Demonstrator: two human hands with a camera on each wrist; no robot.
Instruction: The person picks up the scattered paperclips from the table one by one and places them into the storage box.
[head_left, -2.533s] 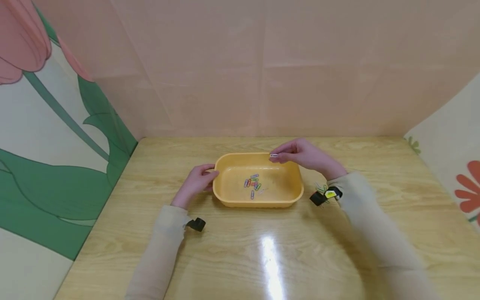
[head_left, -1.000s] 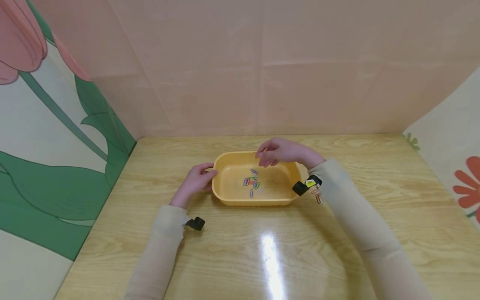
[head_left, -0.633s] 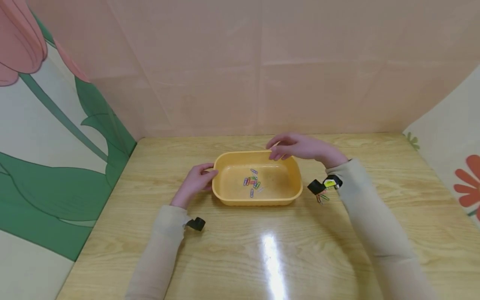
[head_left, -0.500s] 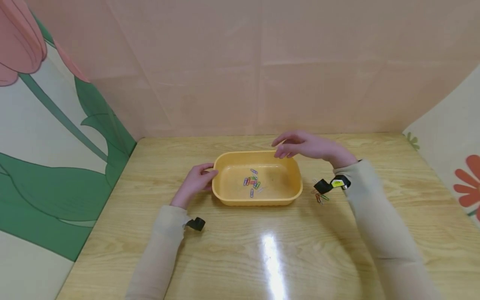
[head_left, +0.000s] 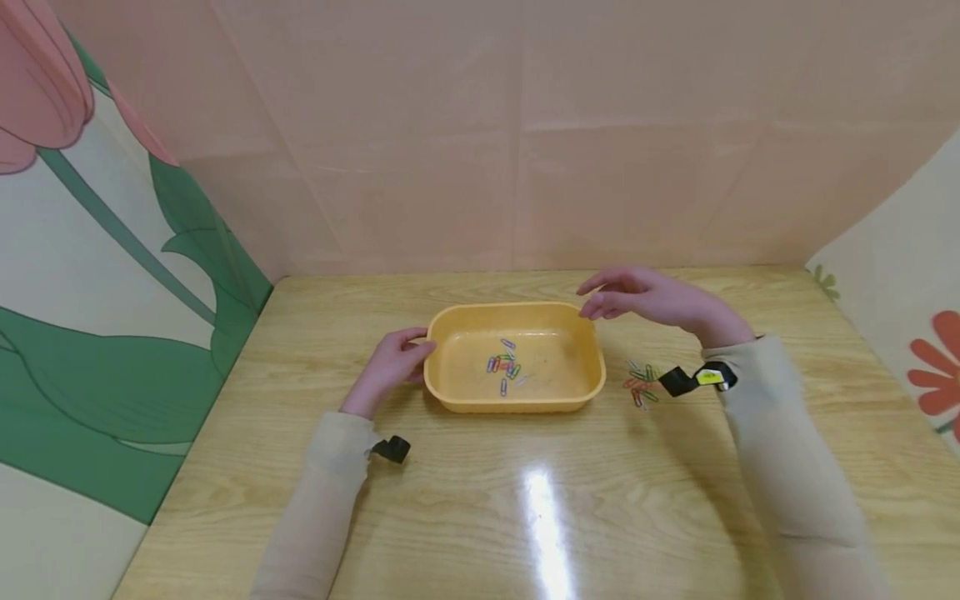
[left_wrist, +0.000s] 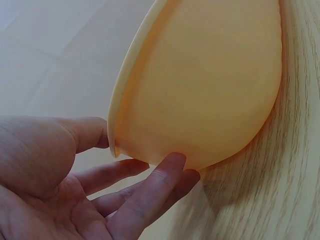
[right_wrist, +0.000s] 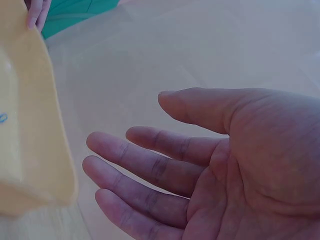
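The left grip (head_left: pixel 392 358) is pinching a yellow plastic basin (head_left: pixel 561 372) where paper clips (head_left: pixel 504 365) are lying, apparently done, while a clip pile (head_left: pixel 641 382), seemingly remaining, is lying closer in than the empty, spread right grip (head_left: pixel 654 298).

Left hand (head_left: pixel 392 360) gripping, thumb (left_wrist: pixel 92 134) opposite fingers (left_wrist: pixel 149 194), right hand (head_left: pixel 656 298) raised, its fingers loosely spread

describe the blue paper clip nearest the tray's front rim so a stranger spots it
On the wooden table sits a yellow tray, and inside it a cluster of coloured paper clips. The blue clip lies just in front of that cluster, apart from it, closest of all to the tray's front rim.
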